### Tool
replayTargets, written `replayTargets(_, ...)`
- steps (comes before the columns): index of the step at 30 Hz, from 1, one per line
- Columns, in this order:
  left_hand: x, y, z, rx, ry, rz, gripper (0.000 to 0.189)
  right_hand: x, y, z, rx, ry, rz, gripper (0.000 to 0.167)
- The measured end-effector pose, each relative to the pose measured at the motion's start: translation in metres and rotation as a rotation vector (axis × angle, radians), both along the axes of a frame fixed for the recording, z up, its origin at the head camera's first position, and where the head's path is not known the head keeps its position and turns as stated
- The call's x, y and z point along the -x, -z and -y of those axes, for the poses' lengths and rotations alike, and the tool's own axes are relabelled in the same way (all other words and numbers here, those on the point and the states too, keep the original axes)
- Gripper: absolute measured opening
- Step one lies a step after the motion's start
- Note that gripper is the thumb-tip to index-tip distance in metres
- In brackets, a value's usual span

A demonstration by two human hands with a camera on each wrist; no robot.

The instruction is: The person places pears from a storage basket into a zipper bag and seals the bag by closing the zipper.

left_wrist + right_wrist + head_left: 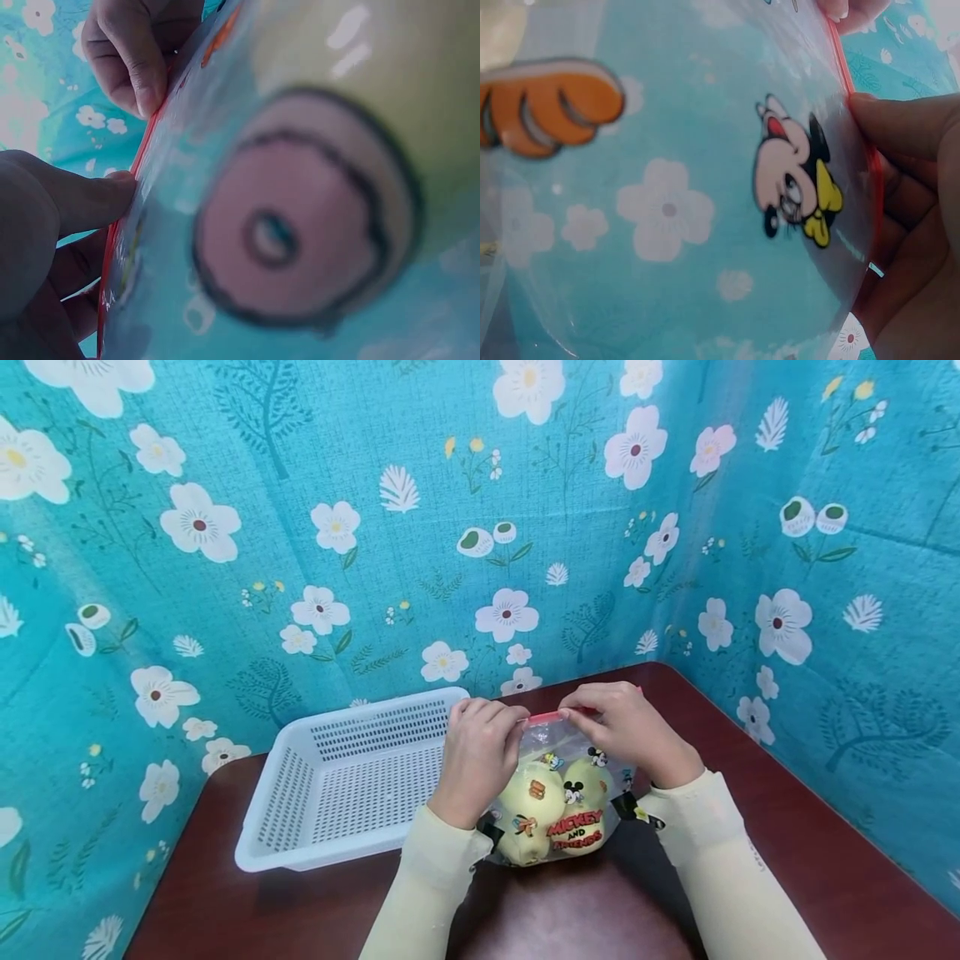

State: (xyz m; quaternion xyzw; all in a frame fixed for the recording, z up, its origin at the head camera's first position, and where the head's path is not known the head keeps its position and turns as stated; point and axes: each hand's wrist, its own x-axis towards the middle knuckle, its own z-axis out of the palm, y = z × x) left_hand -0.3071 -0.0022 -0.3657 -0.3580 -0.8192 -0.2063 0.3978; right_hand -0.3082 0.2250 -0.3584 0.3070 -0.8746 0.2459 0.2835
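A clear zip bag [576,832] printed with cartoon characters and red "Mickey and Friends" lettering holds several round, pale yellow-green fruits [531,793]. Along its top runs a red zip strip [545,717]. My left hand [483,756] pinches the strip at its left part, and my right hand [626,727] pinches it further right. Seen from the left wrist, the left thumb [97,199] presses on the red edge, with the other hand's fingers close above. The right wrist view has the right thumb [900,124] on the same red edge, its fingers behind the bag.
Left of the bag, a white perforated plastic basket [300,852] stands on the dark red-brown table [795,860]. A teal flowered cloth [420,568] hangs behind the table and along its sides.
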Motion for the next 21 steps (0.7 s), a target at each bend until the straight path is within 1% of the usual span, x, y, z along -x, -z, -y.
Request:
replayTargets(7,0.002,-0.002,0.003,-0.007,0.003,-0.003,0.008,0.002,0.000,0.000,-0.002,0.011,0.001,0.011)
replayTargets(14,0.003,0.000,0.003,-0.033,-0.021,0.021,0.008,0.004,-0.003,0.005,-0.025,0.013,-0.033,0.012)
replayTargets(18,0.004,0.002,0.003,-0.045,-0.033,0.021,0.008,0.007,-0.006,0.014,-0.016,-0.004,-0.044,0.012)
replayTargets(21,0.005,0.004,0.002,-0.045,-0.033,0.012,0.007,0.008,-0.006,0.022,-0.007,-0.037,-0.043,0.013)
